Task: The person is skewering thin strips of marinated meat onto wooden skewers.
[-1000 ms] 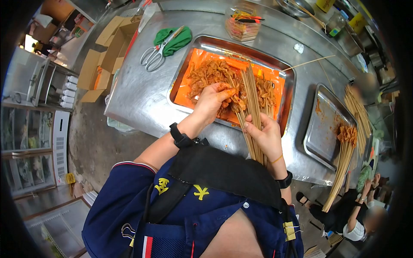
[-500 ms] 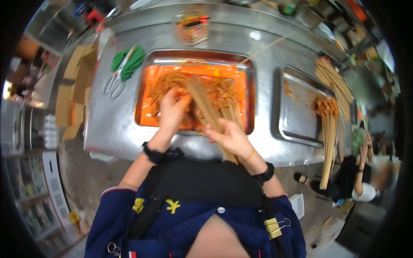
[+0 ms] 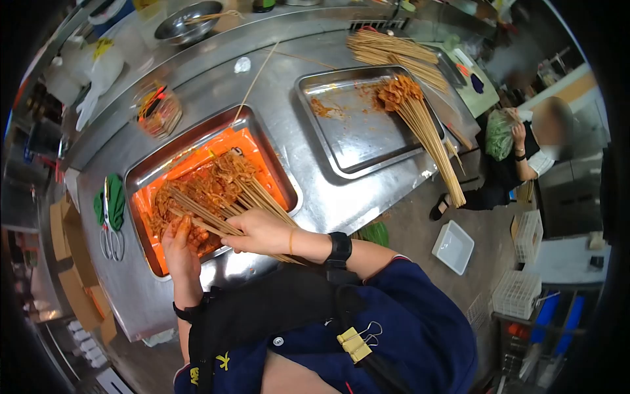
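My right hand (image 3: 262, 232) is closed around a bundle of bamboo skewers (image 3: 207, 213), which slants over the near side of a metal tray (image 3: 274, 152). At the skewers' far ends, my left hand (image 3: 182, 253) has its fingers pinched together, stained with orange-red sauce. What sits between those fingers is too small to make out. Sauce-coated strips of food (image 3: 226, 172), perhaps meat, lie on an orange plastic sheet (image 3: 252, 150) in the tray. Several loaded skewers (image 3: 266, 197) rest there side by side, sticks pointing toward me.
A second metal tray (image 3: 357, 141) holds a bunch of loaded skewers (image 3: 426, 141) overhanging its edge. Bare skewers (image 3: 394, 52) are piled behind it. Scissors (image 3: 111, 240) and a green cloth (image 3: 115, 200) lie at left, near a clear container (image 3: 157, 111). Another person (image 3: 525, 141) sits at right.
My view has swung to the right, so the second tray appears nearer the centre. The left hand has come down to the skewer ends, and the bundle now lies flatter.
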The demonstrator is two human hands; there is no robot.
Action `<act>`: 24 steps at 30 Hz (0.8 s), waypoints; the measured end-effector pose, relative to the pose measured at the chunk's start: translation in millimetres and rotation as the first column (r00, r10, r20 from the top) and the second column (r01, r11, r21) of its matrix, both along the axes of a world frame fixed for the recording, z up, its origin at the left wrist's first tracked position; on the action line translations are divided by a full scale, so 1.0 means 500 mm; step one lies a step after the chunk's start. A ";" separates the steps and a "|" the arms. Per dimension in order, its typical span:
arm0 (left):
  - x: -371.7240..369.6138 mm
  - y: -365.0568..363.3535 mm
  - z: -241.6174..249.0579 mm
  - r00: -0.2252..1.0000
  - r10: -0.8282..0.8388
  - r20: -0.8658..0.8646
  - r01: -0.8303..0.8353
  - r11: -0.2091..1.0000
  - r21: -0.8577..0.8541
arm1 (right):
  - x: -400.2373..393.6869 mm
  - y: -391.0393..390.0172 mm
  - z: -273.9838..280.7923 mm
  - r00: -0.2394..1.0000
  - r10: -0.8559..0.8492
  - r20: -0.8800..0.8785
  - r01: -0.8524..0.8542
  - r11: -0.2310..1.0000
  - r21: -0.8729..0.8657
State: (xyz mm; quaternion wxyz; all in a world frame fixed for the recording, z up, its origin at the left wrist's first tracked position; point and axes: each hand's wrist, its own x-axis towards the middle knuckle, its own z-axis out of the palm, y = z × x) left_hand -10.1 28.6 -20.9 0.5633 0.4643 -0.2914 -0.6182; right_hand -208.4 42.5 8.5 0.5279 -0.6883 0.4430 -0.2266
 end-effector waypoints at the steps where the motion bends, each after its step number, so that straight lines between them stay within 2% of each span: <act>1: 0.004 0.000 -0.009 1.000 0.021 -0.005 -0.021 1.000 -0.001 | 0.000 0.000 0.004 0.998 -0.030 0.050 0.027 0.998 0.050; 2: 0.020 -0.001 -0.022 0.998 -0.057 -0.027 0.057 0.998 -0.026 | 0.000 0.001 0.005 0.993 -0.063 0.099 0.052 0.993 0.103; 3: 0.030 0.007 -0.030 0.999 -0.044 -0.016 0.044 0.999 -0.002 | 0.000 0.005 0.005 0.984 -0.104 0.147 0.080 0.984 0.159; 7: 0.014 0.005 -0.013 1.000 -0.008 0.016 0.008 0.999 0.035 | 0.000 0.006 -0.005 0.959 -0.139 0.247 0.102 0.983 0.154; 8: 0.024 0.001 -0.026 0.999 -0.040 0.018 0.040 0.999 0.021 | 0.003 0.004 -0.016 0.960 -0.095 0.262 0.070 0.992 0.104; 12: 0.022 -0.009 -0.014 0.998 -0.064 0.019 0.064 0.997 -0.045 | -0.001 0.000 -0.019 0.969 -0.008 0.247 -0.033 0.986 0.162; 17: 0.022 -0.023 -0.021 0.999 0.032 0.039 -0.030 0.998 -0.049 | -0.005 -0.002 -0.019 0.964 0.010 0.267 -0.057 0.984 0.170; 19: 0.023 -0.022 -0.020 0.993 0.088 0.084 -0.086 0.996 -0.027 | -0.002 -0.001 -0.020 0.963 -0.005 0.270 -0.043 0.984 0.172; 21: 0.018 -0.021 -0.016 0.990 0.089 0.110 -0.079 0.992 -0.095 | -0.002 -0.002 -0.021 0.967 0.010 0.253 -0.050 0.987 0.150; 23: 0.032 -0.030 -0.036 0.969 0.054 0.240 -0.023 0.991 -0.129 | 0.002 -0.004 -0.025 0.978 -0.008 0.207 -0.027 0.986 0.164; 24: 0.030 -0.022 -0.020 0.962 0.016 0.271 -0.001 0.999 -0.054 | 0.006 -0.001 -0.032 0.978 -0.005 0.211 -0.038 0.979 0.201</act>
